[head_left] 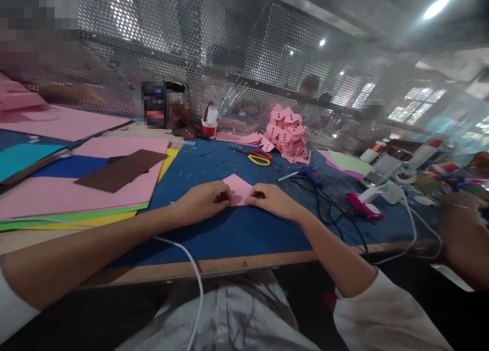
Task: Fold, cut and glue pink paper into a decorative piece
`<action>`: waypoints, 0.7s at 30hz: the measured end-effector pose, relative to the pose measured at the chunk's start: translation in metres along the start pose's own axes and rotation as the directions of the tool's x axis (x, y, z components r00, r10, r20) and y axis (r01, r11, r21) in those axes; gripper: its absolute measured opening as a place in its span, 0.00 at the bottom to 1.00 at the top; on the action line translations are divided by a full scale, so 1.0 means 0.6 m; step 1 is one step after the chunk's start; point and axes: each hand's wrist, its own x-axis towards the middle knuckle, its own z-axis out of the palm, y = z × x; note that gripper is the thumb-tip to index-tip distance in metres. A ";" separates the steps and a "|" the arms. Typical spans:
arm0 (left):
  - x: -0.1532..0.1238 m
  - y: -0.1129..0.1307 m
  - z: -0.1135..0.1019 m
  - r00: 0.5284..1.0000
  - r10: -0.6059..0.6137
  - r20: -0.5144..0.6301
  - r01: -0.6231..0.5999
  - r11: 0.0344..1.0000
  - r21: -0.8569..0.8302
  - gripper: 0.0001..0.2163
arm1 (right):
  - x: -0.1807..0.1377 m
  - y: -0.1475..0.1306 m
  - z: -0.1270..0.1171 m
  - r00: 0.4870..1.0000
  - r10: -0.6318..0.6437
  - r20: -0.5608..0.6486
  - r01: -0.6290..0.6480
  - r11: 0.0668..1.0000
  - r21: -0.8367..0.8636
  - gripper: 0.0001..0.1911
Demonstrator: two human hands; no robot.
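A small piece of pink paper [240,188] lies on the blue table top, its upper edge rising to a point. My left hand [206,199] has its thumb and fingers closed at the paper's left side. On the right side, my right hand [272,200] pinches the same paper near its lower corner. Part of the paper is hidden under my fingertips. Beyond my hands lie scissors [260,158] with red and yellow handles. Farther back stands a stack of folded pink paper pieces [286,132] with dark dots.
Coloured sheets with a dark brown piece [122,170] on top spread over the left side. A blue glue gun [310,176], black cords and a magenta glue gun [364,207] lie right. A red-and-white cup [209,128] stands behind. Another person's arm [464,234] is far right.
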 end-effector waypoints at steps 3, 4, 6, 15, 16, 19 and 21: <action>0.000 0.001 -0.002 1.000 -0.015 0.010 0.015 1.000 0.007 0.06 | -0.001 0.000 0.002 1.000 0.005 -0.007 -0.005 1.000 0.000 0.11; 0.000 0.002 -0.003 1.000 -0.022 0.014 0.022 1.000 0.005 0.07 | -0.001 -0.001 0.003 1.000 0.012 -0.009 -0.012 1.000 -0.008 0.10; 0.000 0.004 -0.005 0.999 -0.032 0.020 0.033 0.999 -0.005 0.07 | 0.001 -0.003 0.005 1.000 0.024 -0.010 -0.025 0.999 -0.023 0.10; 0.002 0.008 -0.007 0.997 -0.057 0.042 0.059 0.998 -0.036 0.13 | 0.005 -0.002 0.007 0.999 0.042 -0.002 -0.042 0.999 -0.028 0.11; 0.002 0.008 -0.006 0.998 -0.058 0.039 0.059 0.998 -0.029 0.13 | 0.006 0.000 0.007 0.999 0.041 -0.002 -0.041 0.999 -0.025 0.11; 0.002 0.009 -0.002 0.997 -0.068 0.022 0.068 0.998 -0.001 0.12 | 0.008 0.002 0.008 0.999 0.041 0.000 -0.041 0.999 -0.016 0.11; 0.001 0.012 0.001 0.997 -0.083 -0.005 0.083 0.996 0.034 0.11 | 0.009 0.000 0.008 0.999 0.052 0.007 -0.052 0.999 -0.018 0.11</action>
